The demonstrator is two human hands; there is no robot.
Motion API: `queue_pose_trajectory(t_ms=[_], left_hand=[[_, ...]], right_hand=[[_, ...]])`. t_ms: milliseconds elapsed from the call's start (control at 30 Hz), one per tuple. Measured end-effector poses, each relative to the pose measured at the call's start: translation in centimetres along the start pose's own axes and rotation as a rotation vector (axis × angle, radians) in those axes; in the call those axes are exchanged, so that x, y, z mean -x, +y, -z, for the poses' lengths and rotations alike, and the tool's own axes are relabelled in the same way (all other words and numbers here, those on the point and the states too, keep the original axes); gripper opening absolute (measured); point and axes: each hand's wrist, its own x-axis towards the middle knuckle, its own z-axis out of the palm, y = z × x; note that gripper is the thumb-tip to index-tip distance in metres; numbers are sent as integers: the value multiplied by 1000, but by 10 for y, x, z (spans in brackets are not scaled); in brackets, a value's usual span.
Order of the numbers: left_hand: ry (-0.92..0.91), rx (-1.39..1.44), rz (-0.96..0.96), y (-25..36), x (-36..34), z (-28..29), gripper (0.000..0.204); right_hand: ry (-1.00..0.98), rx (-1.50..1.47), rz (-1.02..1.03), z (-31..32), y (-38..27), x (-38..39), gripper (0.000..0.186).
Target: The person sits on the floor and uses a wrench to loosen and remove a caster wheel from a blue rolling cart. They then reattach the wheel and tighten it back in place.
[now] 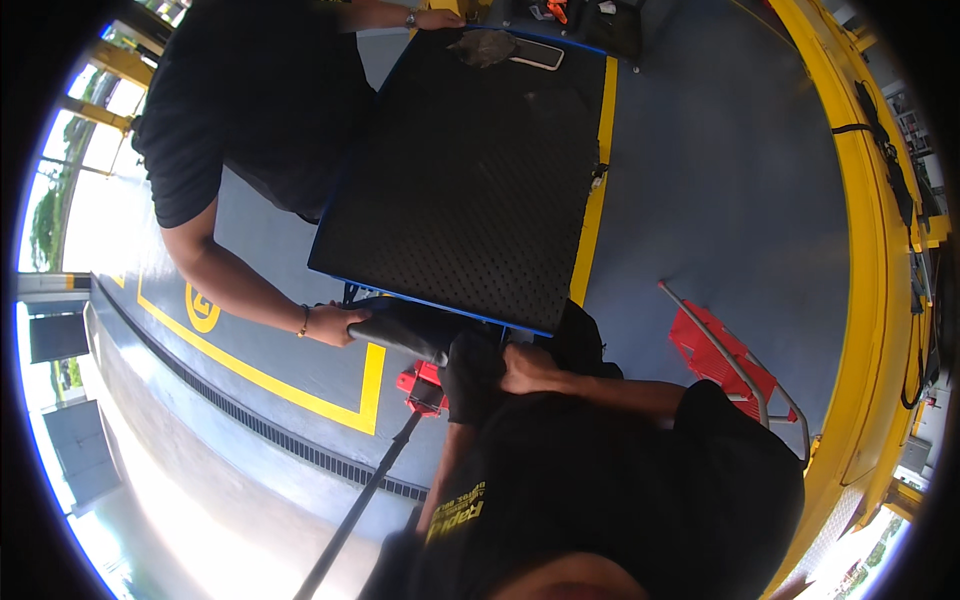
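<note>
A long black, soft-looking piece spans the near end of the table with a ribbed black top and blue edge. My left hand is covered in black, probably a glove, and lies against the right part of that piece; its fingers cannot be made out. Bare and curled, my right hand sits just right of it, below the table's near edge. What it grips is hidden. At the piece's left end, a co-worker's hand takes hold of it.
The co-worker leans along the table's left side. A phone lies on its far end. Below the table is a red jack-like device with a long dark handle. A red folding stand stands right, near a yellow frame.
</note>
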Motion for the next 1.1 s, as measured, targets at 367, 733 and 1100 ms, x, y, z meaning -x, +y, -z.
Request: queue_pose_trajectory(t_ms=[367, 733, 1100], left_hand=[[169, 753, 338, 48, 26, -16, 25], [577, 331, 141, 55, 3, -28, 31], [620, 411, 300, 124, -105, -44, 37]], right_hand=[[79, -58, 153, -32, 27, 5, 51], [-100, -220, 261, 33, 0, 14, 37], [-178, -369, 260, 151, -31, -24, 39]])
